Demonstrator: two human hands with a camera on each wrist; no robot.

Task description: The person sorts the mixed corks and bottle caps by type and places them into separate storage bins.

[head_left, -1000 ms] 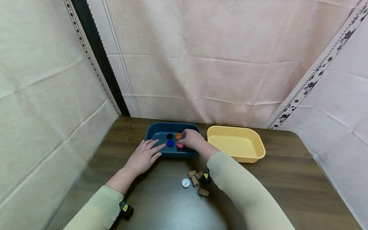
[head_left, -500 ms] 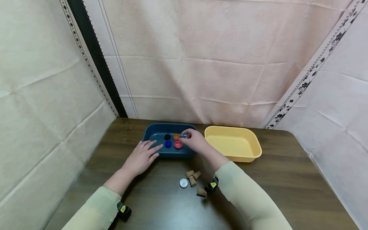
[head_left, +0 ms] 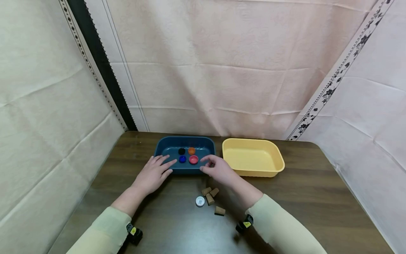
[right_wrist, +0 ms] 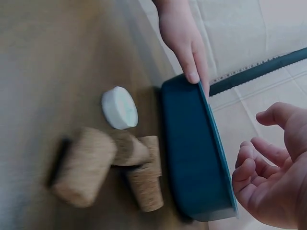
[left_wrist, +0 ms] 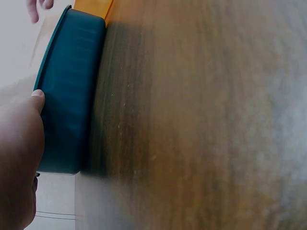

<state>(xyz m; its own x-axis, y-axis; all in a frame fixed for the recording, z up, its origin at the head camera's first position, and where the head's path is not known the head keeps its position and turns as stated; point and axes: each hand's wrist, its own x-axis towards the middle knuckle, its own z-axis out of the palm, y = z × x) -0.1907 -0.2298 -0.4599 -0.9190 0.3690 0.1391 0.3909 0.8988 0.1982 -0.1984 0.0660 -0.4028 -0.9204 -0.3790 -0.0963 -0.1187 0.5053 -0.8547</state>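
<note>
My left hand [head_left: 153, 174] rests on the left front rim of the dark blue tray [head_left: 187, 171], fingers spread and straight over its inside. In the left wrist view, its thumb [left_wrist: 38, 98] lies on the tray's rim. Four small round caps sit in the tray in two rows: black [head_left: 181, 151] and orange [head_left: 191, 151] behind, blue [head_left: 182, 159] and pinkish red [head_left: 193, 159] in front. Over the tray's right front corner hovers my right hand [head_left: 220, 171], thumb and forefinger apart with nothing between them, the other fingers loosely curled, as the right wrist view shows.
A yellow tray [head_left: 253, 173] stands just right of the blue one. Nearer me on the wooden table lie a white cap [head_left: 200, 201] and several corks, one cork [head_left: 220, 210] set apart from the cluster. Cloth hangs behind and at both sides.
My right hand has let go of the pinkish red cap and drawn back toward me and to the right. The left hand stays on the rim. The head view has shifted slightly.
</note>
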